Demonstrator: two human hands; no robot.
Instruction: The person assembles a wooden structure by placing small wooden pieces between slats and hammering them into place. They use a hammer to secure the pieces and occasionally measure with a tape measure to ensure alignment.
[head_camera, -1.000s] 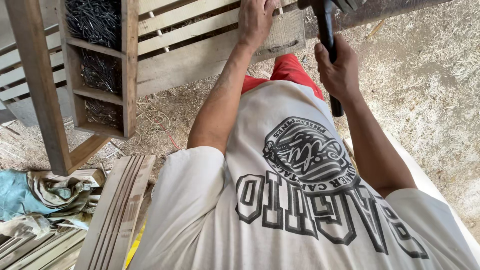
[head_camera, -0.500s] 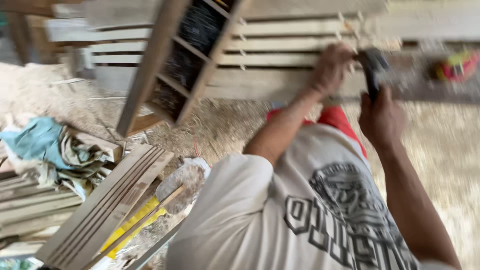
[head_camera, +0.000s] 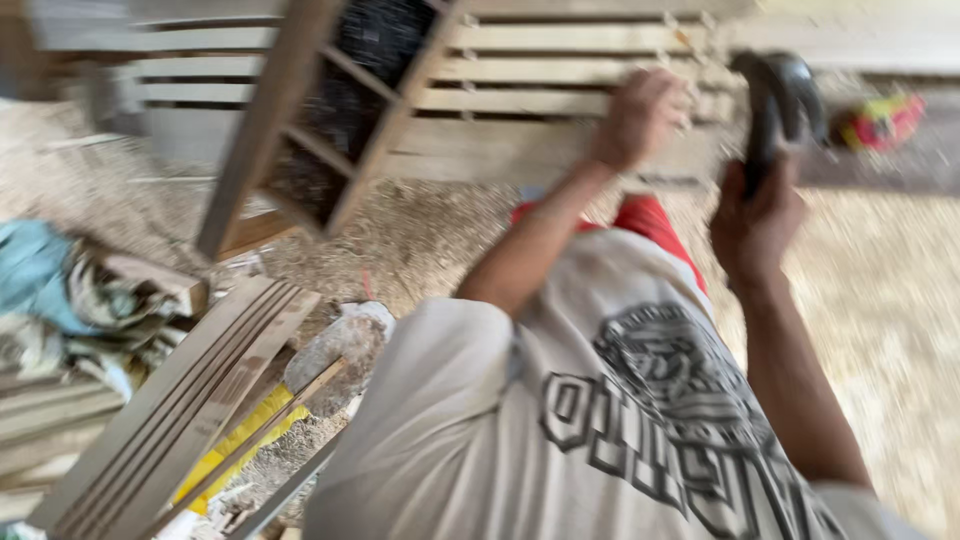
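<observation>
**Hands at the slatted wooden frame**

Right hand (head_camera: 752, 222) is clamped around the handle of a black hammer (head_camera: 778, 100), head raised. Left hand (head_camera: 640, 115) presses on the slatted wooden frame (head_camera: 520, 100); finger position is blurred. Grooved boards (head_camera: 170, 410) lie at lower left on the sawdust floor (head_camera: 430, 230).

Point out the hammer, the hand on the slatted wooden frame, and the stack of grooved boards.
hammer (head_camera: 778, 95): head view, on its dark curved head.
left hand (head_camera: 640, 115): head view, on the back of the hand, against the slats.
stack of grooved boards (head_camera: 185, 400): head view, on the top board's face.
</observation>
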